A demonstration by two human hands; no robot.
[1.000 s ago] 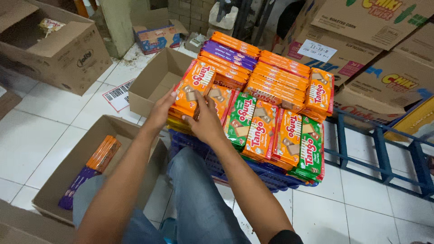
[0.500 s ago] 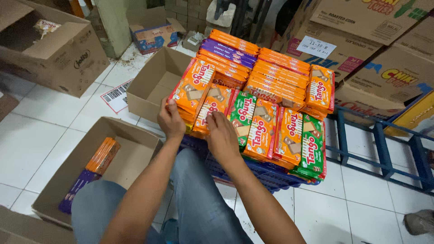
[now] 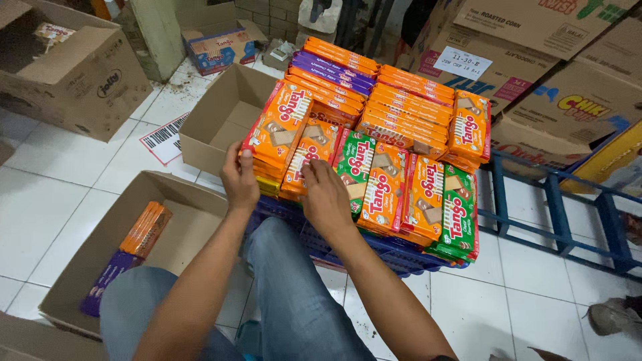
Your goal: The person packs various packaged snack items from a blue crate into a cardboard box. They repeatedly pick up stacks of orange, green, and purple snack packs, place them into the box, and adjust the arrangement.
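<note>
While both hands rest on the front row of packs, the scene reads as follows.

Left hand: left hand (image 3: 239, 179) cups the outer side of the orange wafer pack stack (image 3: 281, 137) at the front left corner of the pile; fingers curled round its edge, thumb on the face. Grip: holding the stack's side, not lifted.

Right hand: right hand (image 3: 326, 194) lies on the lower edge of the neighbouring orange pack (image 3: 313, 155); fingers bent over it. Grip: narrow, pressing rather than clamping, as far as can be told.

Pile: mixed wafer packs, orange, green (image 3: 354, 166) and purple (image 3: 332, 69), heaped on a blue crate (image 3: 374, 251) in front of the knees.

Done so far: the open carton (image 3: 100, 264) on the floor at the left holds only a few packs, orange and purple, along its left wall.

Left to do: by my judgement nearly all; the heap looks full.

Other: a second open carton (image 3: 221, 120) sits behind, just beside the pile.
</note>
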